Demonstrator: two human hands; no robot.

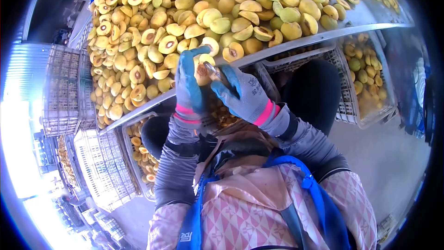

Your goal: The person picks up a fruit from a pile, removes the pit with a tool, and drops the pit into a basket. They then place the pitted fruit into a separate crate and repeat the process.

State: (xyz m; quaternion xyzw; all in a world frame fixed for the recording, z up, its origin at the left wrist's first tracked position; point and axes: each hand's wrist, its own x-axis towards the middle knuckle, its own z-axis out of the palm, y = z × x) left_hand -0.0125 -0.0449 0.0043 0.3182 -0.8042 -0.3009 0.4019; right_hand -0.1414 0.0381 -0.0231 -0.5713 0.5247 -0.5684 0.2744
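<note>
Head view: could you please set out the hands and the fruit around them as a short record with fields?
left hand: gloved, gripping a peach half
right hand: gloved, holding a small metal tool to that fruit
surface: metal table, heaped with halved peaches, some still with pits
below: plastic crate holding more fruit
</note>
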